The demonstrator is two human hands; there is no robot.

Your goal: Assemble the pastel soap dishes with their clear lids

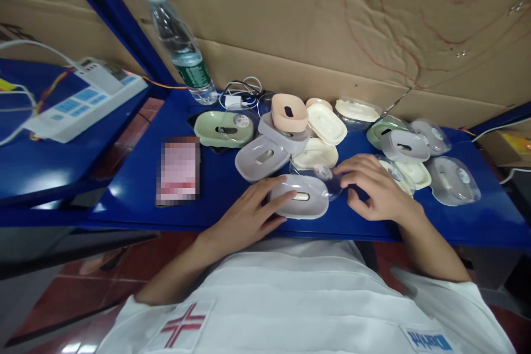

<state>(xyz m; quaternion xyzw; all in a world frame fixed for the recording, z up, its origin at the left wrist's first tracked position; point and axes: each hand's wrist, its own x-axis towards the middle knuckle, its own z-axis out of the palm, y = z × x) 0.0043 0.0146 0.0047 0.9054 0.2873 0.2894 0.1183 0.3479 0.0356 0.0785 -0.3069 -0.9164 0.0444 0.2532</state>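
A grey oval dish [313, 209] with a slot in its middle lies near the front edge of the blue table. My left hand [253, 211] rests on its left side, fingers apart, the index fingertip by the slot. My right hand [373, 191] is to the right of the dish, fingers spread and curved, its fingertips at the edge of a clear lid [335, 183]. Behind the dish are another grey dish [253, 163], a cream dish [315, 153] and a peach dish [298, 121] on a grey one.
A green dish [203, 133] and a phone-like object [178, 171] are at left. A water bottle [182, 50] stands behind. More dishes with clear lids [456, 180] lie at right. A power strip [78, 110] is at far left; cardboard [282, 22] backs the table.
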